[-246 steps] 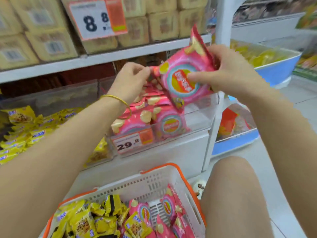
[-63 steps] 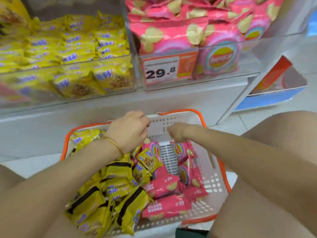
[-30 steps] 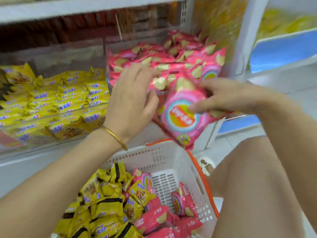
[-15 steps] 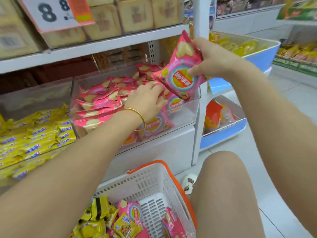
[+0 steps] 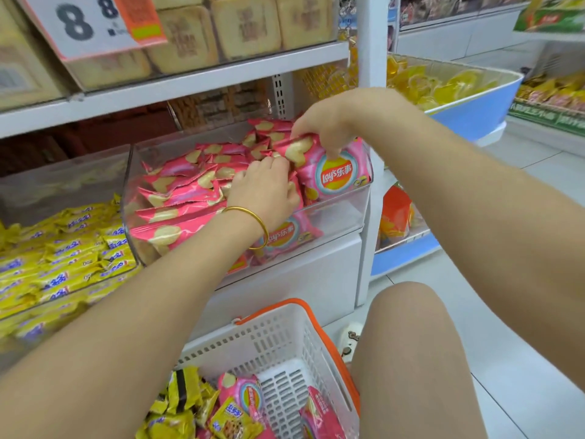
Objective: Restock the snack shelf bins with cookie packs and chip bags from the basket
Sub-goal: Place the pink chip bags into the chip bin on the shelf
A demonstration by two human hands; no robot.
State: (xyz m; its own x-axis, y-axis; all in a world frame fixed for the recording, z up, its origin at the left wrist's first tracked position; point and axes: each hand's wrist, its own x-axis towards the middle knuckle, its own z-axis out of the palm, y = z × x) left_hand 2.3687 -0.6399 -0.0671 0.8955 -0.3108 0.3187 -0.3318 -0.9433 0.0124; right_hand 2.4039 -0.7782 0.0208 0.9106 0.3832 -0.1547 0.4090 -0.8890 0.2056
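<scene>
Midway | your right hand [image 5: 329, 128] is pinching a chip bag [image 5: 332, 172] at the right end of the bin [image 5: 335, 213] | left hand [image 5: 266, 191] is pressing the pile [image 5: 190, 185], grip unclear | basket [image 5: 275, 337] is holding cookie packs [image 5: 177, 403], chip bags [image 5: 247, 397].

Bright, even store light leaves only soft shadows. The clear bin [image 5: 332, 217] shows faint glare. Wide-angle distortion bends the shelf [image 5: 190, 87] edge; the price tag [image 5: 95, 23] looks soft.
</scene>
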